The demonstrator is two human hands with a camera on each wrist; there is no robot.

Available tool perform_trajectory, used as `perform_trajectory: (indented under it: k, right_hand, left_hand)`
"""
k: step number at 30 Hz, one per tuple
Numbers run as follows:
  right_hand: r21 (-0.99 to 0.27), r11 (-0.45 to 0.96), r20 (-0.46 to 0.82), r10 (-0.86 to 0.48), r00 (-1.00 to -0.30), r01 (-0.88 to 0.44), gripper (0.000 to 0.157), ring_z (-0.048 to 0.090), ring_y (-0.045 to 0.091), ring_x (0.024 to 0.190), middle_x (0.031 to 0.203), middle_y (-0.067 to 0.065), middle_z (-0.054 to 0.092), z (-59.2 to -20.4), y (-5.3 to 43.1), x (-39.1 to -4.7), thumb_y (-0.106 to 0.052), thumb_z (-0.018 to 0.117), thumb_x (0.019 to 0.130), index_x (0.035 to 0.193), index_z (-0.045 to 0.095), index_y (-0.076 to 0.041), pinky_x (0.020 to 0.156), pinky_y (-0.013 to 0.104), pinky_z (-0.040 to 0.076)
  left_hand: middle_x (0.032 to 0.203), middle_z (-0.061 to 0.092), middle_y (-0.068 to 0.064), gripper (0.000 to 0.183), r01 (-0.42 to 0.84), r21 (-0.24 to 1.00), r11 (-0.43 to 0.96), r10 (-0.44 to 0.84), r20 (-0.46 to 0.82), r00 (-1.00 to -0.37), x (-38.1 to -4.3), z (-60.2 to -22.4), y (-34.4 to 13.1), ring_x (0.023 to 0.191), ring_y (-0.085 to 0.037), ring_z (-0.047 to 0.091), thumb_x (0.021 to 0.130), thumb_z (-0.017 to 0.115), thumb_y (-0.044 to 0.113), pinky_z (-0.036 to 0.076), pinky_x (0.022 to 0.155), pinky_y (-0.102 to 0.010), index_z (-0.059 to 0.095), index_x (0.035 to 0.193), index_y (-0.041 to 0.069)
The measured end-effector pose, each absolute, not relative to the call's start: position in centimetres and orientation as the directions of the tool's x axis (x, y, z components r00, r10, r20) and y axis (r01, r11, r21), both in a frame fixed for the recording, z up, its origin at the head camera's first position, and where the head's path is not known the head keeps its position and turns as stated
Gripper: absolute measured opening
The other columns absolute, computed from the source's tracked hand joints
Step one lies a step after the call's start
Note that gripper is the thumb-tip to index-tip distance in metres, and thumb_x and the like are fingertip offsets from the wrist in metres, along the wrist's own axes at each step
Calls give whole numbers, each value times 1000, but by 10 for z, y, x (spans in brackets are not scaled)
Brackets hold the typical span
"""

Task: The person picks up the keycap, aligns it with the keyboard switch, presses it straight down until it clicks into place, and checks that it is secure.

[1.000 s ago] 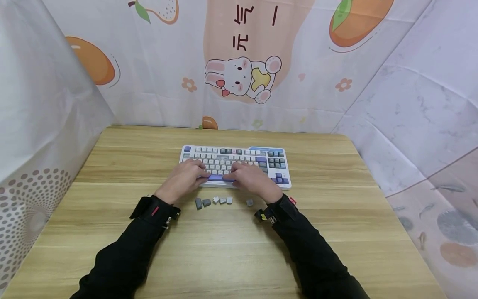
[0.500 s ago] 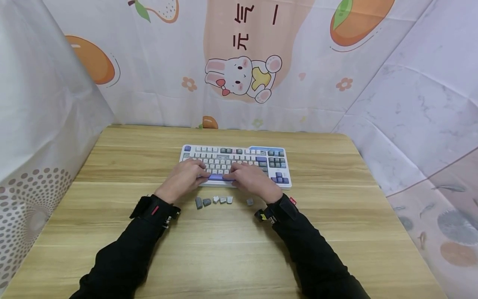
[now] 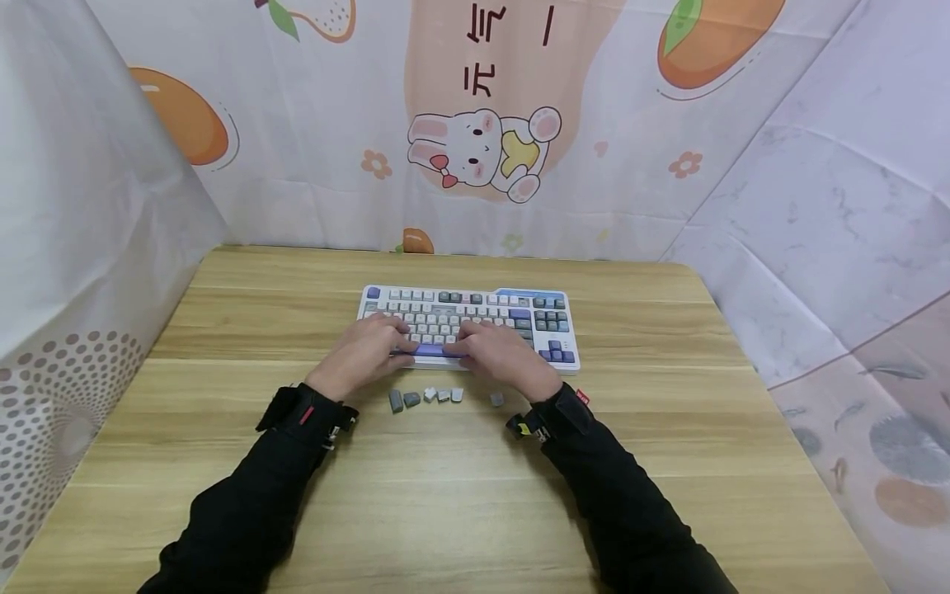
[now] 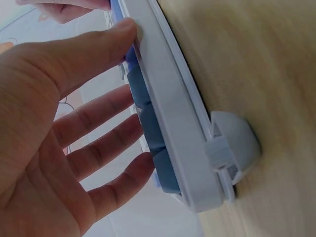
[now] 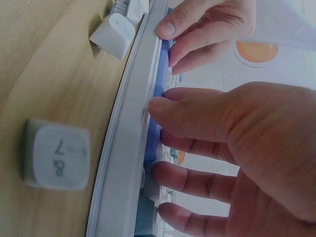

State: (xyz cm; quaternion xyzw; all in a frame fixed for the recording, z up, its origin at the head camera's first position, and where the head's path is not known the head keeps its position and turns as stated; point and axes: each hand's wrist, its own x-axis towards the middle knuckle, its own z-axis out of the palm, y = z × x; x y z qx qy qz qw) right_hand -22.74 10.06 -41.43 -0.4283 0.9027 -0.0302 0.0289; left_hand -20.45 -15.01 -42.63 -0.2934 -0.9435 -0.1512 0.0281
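A white compact keyboard (image 3: 445,322) with white, grey and purple keys lies toward the back middle of the table. My left hand (image 3: 364,351) rests over its left side, fingers loosely bent on the keys. In the left wrist view that hand's thumb (image 4: 123,32) lies at the front edge by the purple space bar, above several blue-grey keys (image 4: 153,128). My right hand (image 3: 500,355) covers the keyboard's middle right, its thumb (image 5: 160,106) near the space bar (image 5: 157,84) and its other fingertips over the keys. Neither hand grips anything.
In front of the keyboard lie several loose keycaps: dark grey ones (image 3: 396,402) at the left, white ones (image 3: 443,396) beside them. A keycap marked 7 and & (image 5: 59,155) lies apart, near my right wrist. A printed curtain (image 3: 297,198) hangs behind the wooden table (image 3: 445,511).
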Motion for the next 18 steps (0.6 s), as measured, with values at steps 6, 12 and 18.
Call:
perform_trajectory:
  k: [6, 12, 18]
  right_hand:
    - [-68, 622, -9, -782, -623, -780, 33, 60, 17, 88, 107, 3, 62, -414, 100, -227, -16, 71, 97, 129, 72, -24, 68, 28, 51]
    - [-70, 626, -3, -779, -627, -777, 30, 61, 19, 91, 107, 3, 63, -413, 96, -225, -16, 71, 97, 126, 74, -22, 72, 30, 52]
    - [-139, 625, 14, -774, -633, -768, 26, 63, 17, 96, 107, 0, 65, -412, 97, -226, -16, 72, 97, 122, 74, -19, 80, 31, 53]
  left_hand:
    - [118, 69, -11, 25, 585, 241, 774, 567, 145, -811, -204, -425, -151, 106, -30, 62, 90, 79, 23, 50, 92, -45, 79, 114, 15]
    - [119, 68, -11, 25, 594, 181, 784, 576, 144, -805, -203, -424, -152, 104, -31, 62, 91, 79, 24, 51, 89, -45, 79, 115, 18]
    - [122, 67, -12, 28, 581, 203, 788, 561, 151, -814, -202, -424, -151, 110, -33, 61, 90, 80, 24, 50, 93, -48, 79, 115, 14]
